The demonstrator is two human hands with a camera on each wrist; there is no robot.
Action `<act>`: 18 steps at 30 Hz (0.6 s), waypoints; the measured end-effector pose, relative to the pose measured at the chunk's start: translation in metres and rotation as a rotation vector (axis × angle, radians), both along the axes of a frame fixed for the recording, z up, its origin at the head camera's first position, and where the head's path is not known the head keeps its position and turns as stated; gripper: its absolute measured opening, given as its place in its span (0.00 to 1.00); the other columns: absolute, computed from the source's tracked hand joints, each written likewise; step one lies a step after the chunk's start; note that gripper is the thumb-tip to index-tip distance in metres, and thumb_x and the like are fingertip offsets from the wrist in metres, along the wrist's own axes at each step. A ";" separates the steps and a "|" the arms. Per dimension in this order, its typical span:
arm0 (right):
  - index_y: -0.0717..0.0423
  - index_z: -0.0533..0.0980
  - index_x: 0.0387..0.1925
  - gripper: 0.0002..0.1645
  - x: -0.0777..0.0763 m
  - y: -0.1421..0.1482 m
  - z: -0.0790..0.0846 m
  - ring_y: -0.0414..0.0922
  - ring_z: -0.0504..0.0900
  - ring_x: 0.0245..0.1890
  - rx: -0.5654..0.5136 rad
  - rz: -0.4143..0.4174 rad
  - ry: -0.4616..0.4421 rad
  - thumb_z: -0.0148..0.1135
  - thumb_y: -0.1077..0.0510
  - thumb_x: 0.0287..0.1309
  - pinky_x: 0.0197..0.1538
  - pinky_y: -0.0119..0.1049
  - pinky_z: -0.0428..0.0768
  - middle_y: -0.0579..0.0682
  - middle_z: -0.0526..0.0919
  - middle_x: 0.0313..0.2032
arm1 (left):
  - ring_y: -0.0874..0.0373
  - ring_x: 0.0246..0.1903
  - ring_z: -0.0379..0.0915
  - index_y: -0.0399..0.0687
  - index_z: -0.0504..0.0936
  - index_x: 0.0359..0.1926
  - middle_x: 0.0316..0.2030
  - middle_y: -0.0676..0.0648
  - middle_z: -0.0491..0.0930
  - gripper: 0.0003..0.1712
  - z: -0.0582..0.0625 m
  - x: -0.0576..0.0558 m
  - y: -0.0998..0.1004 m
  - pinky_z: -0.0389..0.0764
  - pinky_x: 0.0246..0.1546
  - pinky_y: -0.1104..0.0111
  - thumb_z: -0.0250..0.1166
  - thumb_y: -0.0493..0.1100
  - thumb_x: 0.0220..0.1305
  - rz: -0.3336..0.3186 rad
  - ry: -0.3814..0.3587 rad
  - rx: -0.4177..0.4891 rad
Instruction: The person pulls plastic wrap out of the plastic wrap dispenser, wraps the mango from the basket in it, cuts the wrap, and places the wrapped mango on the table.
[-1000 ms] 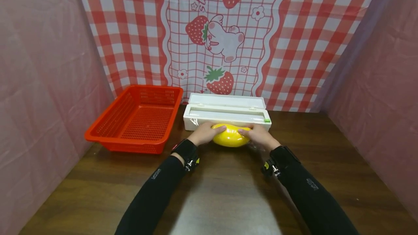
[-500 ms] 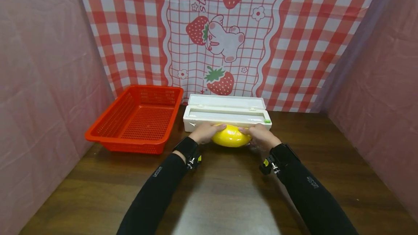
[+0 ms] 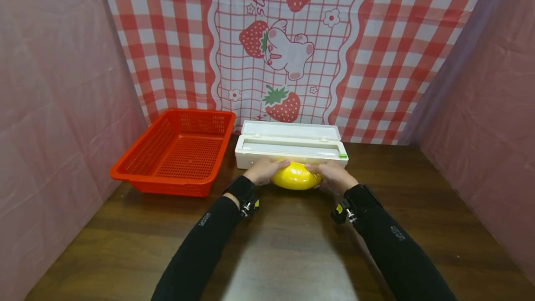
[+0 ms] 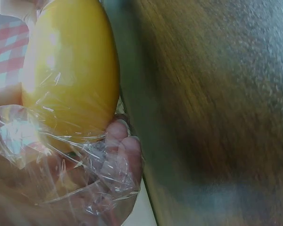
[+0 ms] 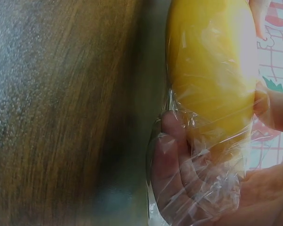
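A smooth yellow oval fruit-like object (image 3: 296,176) is held in front of a white cling film dispenser (image 3: 288,129), its kind not clear. My left hand (image 3: 264,171) grips its left end, thumb on top and fingers beneath. At the other end my right hand (image 3: 333,174) grips it in the same way. Clear cling film (image 4: 99,174) stretches over the yellow object and lies crumpled across the left fingers. More film (image 5: 217,188) bunches around the right fingers in the right wrist view. The dispenser's lid is raised, with a small green piece (image 3: 342,155) at its right end.
A red-orange plastic basket (image 3: 167,180) stands to the left of the dispenser. Behind both hangs a red-and-white checked cloth (image 3: 384,59) with strawberry prints. Pink cloth walls (image 3: 62,106) flank the brown wooden table (image 3: 284,254) on both sides.
Both hands keep their grip on the yellow object, which has come very slightly closer. The film glinting at the dispenser's left front has mostly gone from sight.
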State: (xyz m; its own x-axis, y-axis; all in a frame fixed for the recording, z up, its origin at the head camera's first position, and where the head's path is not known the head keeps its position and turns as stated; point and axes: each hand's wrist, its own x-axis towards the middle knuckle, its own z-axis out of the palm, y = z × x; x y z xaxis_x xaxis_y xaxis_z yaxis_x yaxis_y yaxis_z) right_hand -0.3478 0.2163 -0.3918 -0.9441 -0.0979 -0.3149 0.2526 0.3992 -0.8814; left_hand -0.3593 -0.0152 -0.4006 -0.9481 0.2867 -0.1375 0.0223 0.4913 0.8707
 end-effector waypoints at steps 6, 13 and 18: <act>0.69 0.72 0.51 0.30 -0.001 0.002 -0.002 0.49 0.76 0.32 0.047 0.003 0.004 0.60 0.43 0.70 0.39 0.39 0.80 0.56 0.75 0.38 | 0.58 0.23 0.68 0.32 0.78 0.55 0.31 0.45 0.73 0.35 0.000 0.001 0.002 0.71 0.23 0.73 0.60 0.63 0.71 0.014 -0.023 0.019; 0.69 0.69 0.53 0.32 -0.004 0.003 -0.004 0.49 0.75 0.31 0.038 0.013 -0.026 0.62 0.43 0.68 0.35 0.38 0.79 0.56 0.73 0.38 | 0.58 0.17 0.62 0.34 0.78 0.53 0.26 0.47 0.70 0.34 0.000 0.002 0.003 0.65 0.19 0.71 0.59 0.64 0.71 0.034 -0.062 -0.012; 0.68 0.69 0.51 0.31 -0.004 0.004 -0.006 0.49 0.74 0.28 0.050 0.008 -0.044 0.62 0.43 0.68 0.33 0.36 0.77 0.56 0.72 0.36 | 0.59 0.14 0.60 0.35 0.78 0.50 0.23 0.48 0.69 0.34 -0.001 0.003 0.003 0.63 0.17 0.71 0.59 0.65 0.70 0.038 -0.071 -0.036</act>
